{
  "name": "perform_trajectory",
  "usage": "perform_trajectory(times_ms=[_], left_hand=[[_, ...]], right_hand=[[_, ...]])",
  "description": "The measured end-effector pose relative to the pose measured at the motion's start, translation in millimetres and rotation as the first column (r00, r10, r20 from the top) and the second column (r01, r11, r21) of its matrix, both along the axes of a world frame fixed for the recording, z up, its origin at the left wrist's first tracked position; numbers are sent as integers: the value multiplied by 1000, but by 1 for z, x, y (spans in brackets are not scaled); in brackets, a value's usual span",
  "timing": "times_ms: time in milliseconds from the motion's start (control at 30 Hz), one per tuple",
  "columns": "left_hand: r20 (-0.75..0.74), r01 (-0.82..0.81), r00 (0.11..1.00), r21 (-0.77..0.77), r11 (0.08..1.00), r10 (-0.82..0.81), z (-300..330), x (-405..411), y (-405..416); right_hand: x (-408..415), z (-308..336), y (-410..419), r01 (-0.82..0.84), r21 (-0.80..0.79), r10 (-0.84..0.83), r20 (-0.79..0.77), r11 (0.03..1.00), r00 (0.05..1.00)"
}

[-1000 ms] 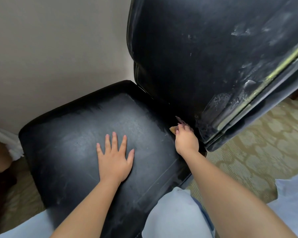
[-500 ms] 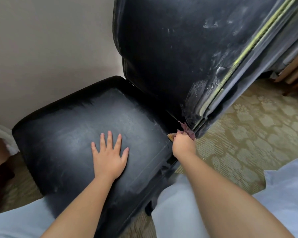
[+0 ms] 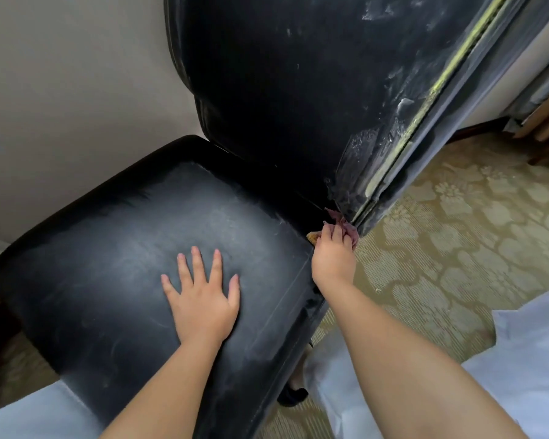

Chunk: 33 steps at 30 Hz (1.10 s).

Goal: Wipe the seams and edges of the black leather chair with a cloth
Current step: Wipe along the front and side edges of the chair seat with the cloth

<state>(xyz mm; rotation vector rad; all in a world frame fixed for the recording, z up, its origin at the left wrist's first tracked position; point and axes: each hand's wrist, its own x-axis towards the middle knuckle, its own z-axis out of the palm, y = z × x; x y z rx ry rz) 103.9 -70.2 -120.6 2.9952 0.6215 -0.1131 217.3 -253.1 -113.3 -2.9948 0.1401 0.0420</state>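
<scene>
Left hand (image 3: 202,299) flat on the middle of the black leather chair seat (image 3: 86,280), fingers spread and straight, grip wide and holding nothing. Right hand (image 3: 333,258) at the far right corner of the seat, grip curled round a bunched purplish cloth (image 3: 346,228), with a bit of yellow showing just left of the fingers. Cloth pressed into the gap where seat meets backrest (image 3: 282,90), right beside the worn, flaking edge seam (image 3: 403,144) of the backrest. Patterned beige carpet (image 3: 457,248) to the right, plain wall (image 3: 76,90) to the far left.
</scene>
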Motion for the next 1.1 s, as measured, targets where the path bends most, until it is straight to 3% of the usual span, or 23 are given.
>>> perform_trajectory(times_ms=[167,467,800,1100], left_hand=[[13,18,1000,-21,1000,-18,2,-3,4],[-27,79,996,-46,996,-81,5,-10,17],[-93,198,970,-223,954,-224,16,-30,49],[-67,320,931,-325,890,-359,23,-58,70]], right_hand=[[-14,-11,0,56,-26,-56,13,998,998],[-95,9,30,241,54,-227,-197,969,954],[-180,31,81,168,35,-149,-321,985,935],[-222,53,123,-35,1,32,-403,999,915]])
